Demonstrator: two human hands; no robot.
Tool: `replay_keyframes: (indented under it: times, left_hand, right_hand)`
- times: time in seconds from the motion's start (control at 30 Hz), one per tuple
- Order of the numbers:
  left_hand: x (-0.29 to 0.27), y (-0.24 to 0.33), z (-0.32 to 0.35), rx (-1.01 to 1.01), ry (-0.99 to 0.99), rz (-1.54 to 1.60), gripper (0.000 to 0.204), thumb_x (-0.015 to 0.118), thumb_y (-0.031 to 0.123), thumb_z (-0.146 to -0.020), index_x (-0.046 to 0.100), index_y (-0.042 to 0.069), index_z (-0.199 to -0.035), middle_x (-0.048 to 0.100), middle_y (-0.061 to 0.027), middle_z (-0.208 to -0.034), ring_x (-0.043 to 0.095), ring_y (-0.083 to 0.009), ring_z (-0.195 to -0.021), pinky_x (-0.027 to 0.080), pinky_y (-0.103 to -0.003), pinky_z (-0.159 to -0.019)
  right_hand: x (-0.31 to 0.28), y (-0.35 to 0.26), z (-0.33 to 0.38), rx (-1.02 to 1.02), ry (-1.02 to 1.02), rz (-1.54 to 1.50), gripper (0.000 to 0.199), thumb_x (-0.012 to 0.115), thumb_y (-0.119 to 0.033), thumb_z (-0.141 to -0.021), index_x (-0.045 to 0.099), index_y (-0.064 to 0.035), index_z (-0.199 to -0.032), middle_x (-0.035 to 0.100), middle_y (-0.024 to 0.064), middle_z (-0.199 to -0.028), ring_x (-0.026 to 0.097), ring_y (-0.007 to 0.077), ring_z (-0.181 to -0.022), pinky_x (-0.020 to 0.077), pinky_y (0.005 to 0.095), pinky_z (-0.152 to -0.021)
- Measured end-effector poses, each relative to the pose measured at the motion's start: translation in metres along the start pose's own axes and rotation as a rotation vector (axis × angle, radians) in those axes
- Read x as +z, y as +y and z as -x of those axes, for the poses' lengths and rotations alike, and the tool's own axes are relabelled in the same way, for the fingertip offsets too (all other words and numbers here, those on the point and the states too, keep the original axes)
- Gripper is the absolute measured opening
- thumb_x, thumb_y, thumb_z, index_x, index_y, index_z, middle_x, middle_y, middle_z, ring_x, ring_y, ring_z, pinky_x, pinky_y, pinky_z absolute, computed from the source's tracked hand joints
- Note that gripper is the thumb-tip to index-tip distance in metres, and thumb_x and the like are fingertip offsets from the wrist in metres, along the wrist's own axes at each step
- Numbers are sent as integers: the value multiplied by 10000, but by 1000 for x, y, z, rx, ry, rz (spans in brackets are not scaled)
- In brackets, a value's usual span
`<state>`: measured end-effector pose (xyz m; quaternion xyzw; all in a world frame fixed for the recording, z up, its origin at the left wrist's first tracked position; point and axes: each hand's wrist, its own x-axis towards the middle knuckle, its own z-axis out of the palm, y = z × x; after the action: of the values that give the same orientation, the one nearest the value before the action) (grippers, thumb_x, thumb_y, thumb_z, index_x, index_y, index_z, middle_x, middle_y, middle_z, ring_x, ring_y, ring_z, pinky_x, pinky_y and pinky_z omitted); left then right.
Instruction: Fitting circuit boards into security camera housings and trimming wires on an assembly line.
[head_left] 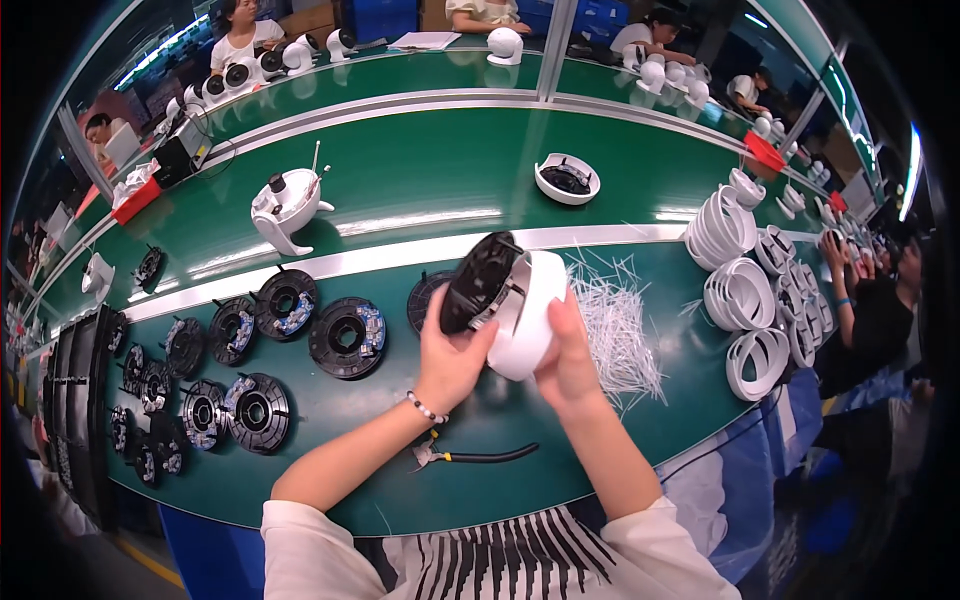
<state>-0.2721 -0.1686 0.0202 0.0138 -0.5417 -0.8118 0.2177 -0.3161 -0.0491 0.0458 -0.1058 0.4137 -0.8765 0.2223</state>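
Both my hands hold one white dome-shaped housing (535, 310) with a black round insert (478, 281) set in its open face, tilted up over the green bench (420, 190). My left hand (450, 362) grips it from the left, thumb near the black insert. My right hand (567, 365) cups the white shell from the right. Under them another black disc part (422, 296) lies flat on the bench.
Several black round parts (345, 337) lie to the left. Black-handled cutters (470, 457) rest near the front edge. A pile of white cable ties (620, 325) and stacked white rings (745, 290) sit to the right. Other people work around the bench.
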Motion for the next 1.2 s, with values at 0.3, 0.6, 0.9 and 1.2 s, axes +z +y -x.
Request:
replay_keyframes:
  times: [0.3,0.6,0.9,1.2]
  left_hand:
    - [-30,62,-18,-280,-509,-341,540,526,255,-830,332,0,-1265,460,-58,-1154,424,-130,-1050,346,-276,-902]
    - [-32,50,-14,-126,-243,-95,420,424,238,-907,368,-7,-1243,459,-86,-1173,422,-136,-1083,318,-259,-936]
    - [-32,24,9,-69,-307,-288,655,487,122,-855,83,21,-1360,262,-120,-1351,286,-199,-1234,222,-326,-1018]
    - [-43,48,3,-537,-416,313,714,497,312,-805,138,41,-1360,308,-97,-1334,329,-188,-1214,254,-325,-1001]
  right_hand:
    - [-1,15,-7,-84,-51,288,921,712,-235,-684,106,-1,-1337,229,195,-1334,256,276,-1224,320,400,-962]
    - [13,12,-4,-258,-221,480,1117,800,-146,-537,42,1,-1344,187,215,-1333,285,269,-1231,312,349,-977]
    - [13,20,0,-187,-115,271,1037,773,-204,-587,85,-4,-1337,225,199,-1322,312,282,-1205,327,381,-966]
    - [29,29,2,-345,-114,527,1082,806,-191,-552,79,37,-1320,258,186,-1291,356,266,-1171,327,360,-958]
